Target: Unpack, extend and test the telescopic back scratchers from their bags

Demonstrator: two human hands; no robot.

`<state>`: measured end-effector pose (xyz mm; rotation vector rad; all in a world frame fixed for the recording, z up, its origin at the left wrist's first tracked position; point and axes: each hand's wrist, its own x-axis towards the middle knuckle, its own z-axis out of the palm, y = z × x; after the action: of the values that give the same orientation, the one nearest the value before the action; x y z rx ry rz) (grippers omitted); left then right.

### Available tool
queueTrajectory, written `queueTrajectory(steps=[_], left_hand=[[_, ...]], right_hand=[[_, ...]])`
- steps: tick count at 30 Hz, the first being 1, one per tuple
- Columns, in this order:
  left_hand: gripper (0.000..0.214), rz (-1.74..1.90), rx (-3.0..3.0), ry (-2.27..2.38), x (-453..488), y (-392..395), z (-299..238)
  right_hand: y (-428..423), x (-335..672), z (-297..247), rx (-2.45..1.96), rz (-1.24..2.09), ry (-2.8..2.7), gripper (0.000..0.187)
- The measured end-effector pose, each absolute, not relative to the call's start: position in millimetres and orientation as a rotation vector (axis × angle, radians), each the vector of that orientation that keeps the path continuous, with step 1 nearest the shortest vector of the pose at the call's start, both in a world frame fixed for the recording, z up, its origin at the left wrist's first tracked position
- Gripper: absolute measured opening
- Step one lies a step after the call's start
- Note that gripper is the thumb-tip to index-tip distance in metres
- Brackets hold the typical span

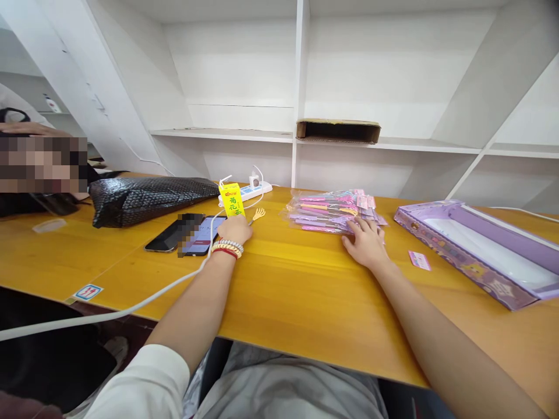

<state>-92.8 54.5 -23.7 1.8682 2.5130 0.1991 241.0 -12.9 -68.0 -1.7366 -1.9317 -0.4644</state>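
Presently flat on the surface, well right of the yellow carton: right hand, grip apart, fingers spread on the near edge of a pile of pink-and-purple packets. Just in front of the carton: left hand, grip curled together, small yellow hand-shaped stick poking out beside it; held or merely touching, cannot tell. Packets stacked, well apart from the open purple box farther right. On the carton, red characters 菊花茶. Print on the packets too small to read.
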Motion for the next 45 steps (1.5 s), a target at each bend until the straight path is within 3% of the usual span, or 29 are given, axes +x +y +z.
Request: queueTrajectory(steps=[9,14,21,37,45], left_hand=[[0.041,0.454,2.206,2.459,-72,38,-21],[0.042,0.679,2.687,1.961,-30,24,-33],[0.045,0.662,2.895,1.311,-4,22,-57],[0.056,0.419,2.637,1.392,-7,37,-68],[0.057,0.429,2.585,1.396,-7,40,-68]], right_hand=[[-8,242,-74,-1.772,-0.385,-1.971,0.047],[-8,241,-74,-1.774,-0.344,-1.990,0.053],[-5,241,-78,-1.764,-0.312,-1.950,0.049],[-5,240,-75,-1.760,-0.537,-1.852,0.030],[-2,243,-76,-1.655,-0.442,-1.879,0.025]])
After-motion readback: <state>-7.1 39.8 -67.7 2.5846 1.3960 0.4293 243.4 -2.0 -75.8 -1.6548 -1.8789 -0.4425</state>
